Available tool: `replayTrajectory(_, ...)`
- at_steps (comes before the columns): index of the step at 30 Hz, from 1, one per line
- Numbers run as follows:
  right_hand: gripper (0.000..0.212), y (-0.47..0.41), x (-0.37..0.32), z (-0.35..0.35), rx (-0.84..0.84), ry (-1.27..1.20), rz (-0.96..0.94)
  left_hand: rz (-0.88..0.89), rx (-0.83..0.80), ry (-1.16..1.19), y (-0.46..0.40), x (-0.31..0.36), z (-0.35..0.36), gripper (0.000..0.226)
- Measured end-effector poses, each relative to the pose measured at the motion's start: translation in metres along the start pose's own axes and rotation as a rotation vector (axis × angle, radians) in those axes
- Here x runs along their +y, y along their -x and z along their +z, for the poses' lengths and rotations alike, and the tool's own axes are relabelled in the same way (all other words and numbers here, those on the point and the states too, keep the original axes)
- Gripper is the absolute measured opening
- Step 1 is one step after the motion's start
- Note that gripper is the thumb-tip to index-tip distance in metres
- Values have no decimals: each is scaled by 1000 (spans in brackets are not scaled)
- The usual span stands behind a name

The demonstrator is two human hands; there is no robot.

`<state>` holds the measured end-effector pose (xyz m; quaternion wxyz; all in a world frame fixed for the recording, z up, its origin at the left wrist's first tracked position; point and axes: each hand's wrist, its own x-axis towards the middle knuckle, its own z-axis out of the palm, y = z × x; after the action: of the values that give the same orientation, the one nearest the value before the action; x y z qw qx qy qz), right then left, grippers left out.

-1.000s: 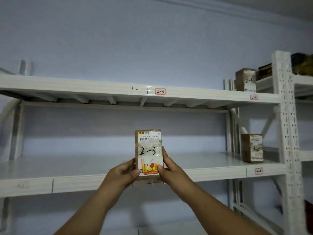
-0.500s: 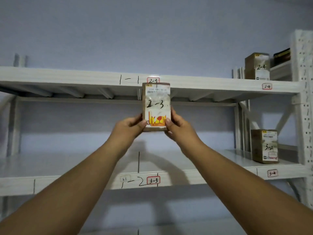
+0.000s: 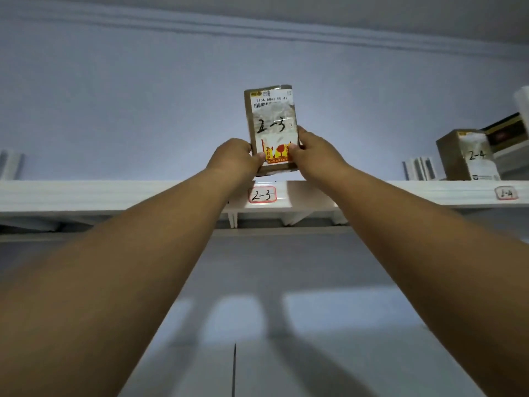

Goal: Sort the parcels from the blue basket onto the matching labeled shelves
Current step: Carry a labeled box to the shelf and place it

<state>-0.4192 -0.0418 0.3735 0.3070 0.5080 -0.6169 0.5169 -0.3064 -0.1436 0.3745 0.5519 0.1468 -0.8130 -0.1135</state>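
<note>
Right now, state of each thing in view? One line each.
2-3 parcel: upright, held above the top shelf edge, not visibly set down.
left hand: grips the parcel's lower left edge.
right hand: grips the parcel's lower right edge.
2-3 shelf label: stuck on the shelf edge, directly under the parcel.
2-4 parcel: resting upright on the top shelf, above the 2-4 shelf label.
</note>
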Motion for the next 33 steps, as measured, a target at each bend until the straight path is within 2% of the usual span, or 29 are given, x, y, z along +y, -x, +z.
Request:
replayTrajectory(6, 35, -13, 26, 17, -22, 348, 38, -38, 11, -291, -21, -16, 25, 35)
replayTrajectory(10, 34, -21, 31, 18, -44, 423, 74, -70, 8, -286, -30, -20, 28, 30)
replayTrajectory(12, 27, -21, 31, 17, -58, 442, 87, -84, 3, -287, -32, -20, 28, 25)
replayTrajectory(14, 24, -19, 29, 14, -71, 469, 98, -97, 9, -311, -32, -19, 27, 30)
replayTrajectory(16, 24, -13, 25, 13, -86, 516, 116, -112, 25, -375, -26, -16, 26, 45)
replayTrajectory(18, 33, -4, 21, 14, -88, 598, 120, -111, 42, -502, -16, -15, 25, 59)
replayTrajectory(21, 67, 17, 24, 21, -18, 683, 92, -79, 72, -648, 11, -26, 18, 62)
replayTrajectory(23, 72, 39, 25, 35, 39, 608, 15, -17, 98, -644, 37, -47, 3, 56)
replayTrajectory(26, 65, 79, 11, 65, 49, 383, -130, 46, 122, -577, 85, -86, -24, 51)
replayTrajectory(29, 59, 116, -21, 108, -68, 241, -325, -119, 133, -618, 140, -110, -63, 54)
replayTrajectory(33, 57, 169, -73, 168, -415, 51, -410, -418, 103, -826, 221, -135, -140, 49)
